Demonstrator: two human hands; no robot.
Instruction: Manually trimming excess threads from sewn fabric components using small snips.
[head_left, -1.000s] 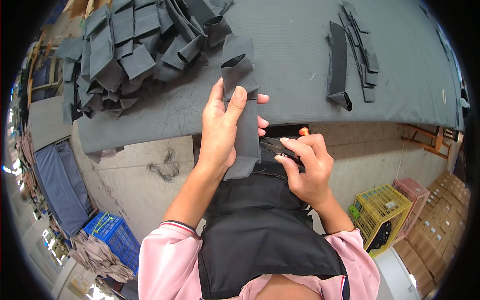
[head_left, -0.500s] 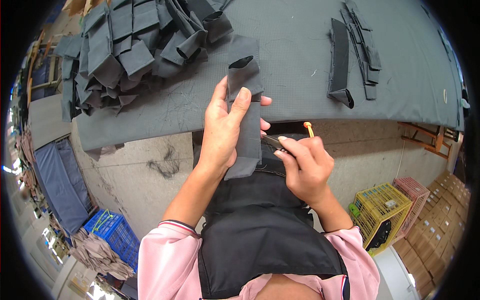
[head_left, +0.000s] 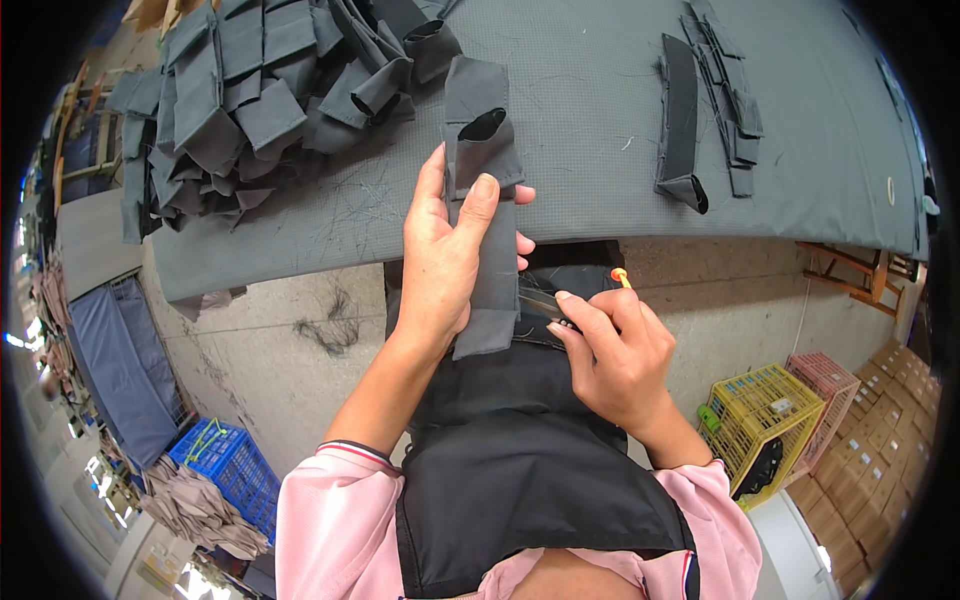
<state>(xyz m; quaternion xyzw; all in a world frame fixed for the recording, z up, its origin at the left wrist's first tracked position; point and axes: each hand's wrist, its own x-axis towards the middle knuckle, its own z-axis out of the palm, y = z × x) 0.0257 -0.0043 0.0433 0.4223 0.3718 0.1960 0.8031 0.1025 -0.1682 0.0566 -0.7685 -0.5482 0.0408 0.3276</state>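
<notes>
Landmark: grey table point(head_left: 600, 190), covered in grey cloth, running across the upper half of the view.

Left hand point(head_left: 445, 255) grasps a grey fabric strip point(head_left: 490, 240), thumb on the front face, fingers wrapped behind. The strip hangs upright across the near edge of the table; its upper end is folded into an open loop lying over the table surface, its lower end reaches down in front of the black apron point(head_left: 520, 470).

Right hand point(head_left: 610, 350) is below the table's near edge, just right of the strip. Fingers are clenched around a small thread snipper point(head_left: 560, 305) with an orange tip; its metal blades point left and meet the strip's right edge.

On the table, far left: a heap of folded grey pieces point(head_left: 250, 90), many with the same loop ends. On the table, right of centre: a short row of dark grey strips point(head_left: 700, 110), laid lengthwise, one curled at its near end.

Containers, all on the floor below the table:
- yellow slatted plastic crate point(head_left: 765, 420), lower right, with a dark item in it;
- pink slatted crate point(head_left: 835, 385), just right of the yellow one;
- blue slatted crate point(head_left: 225, 465), lower left;
- brown cardboard cartons point(head_left: 890, 400) stacked at the far right rim.

Thread scraps point(head_left: 335, 330) lie on the concrete floor under the table edge.
</notes>
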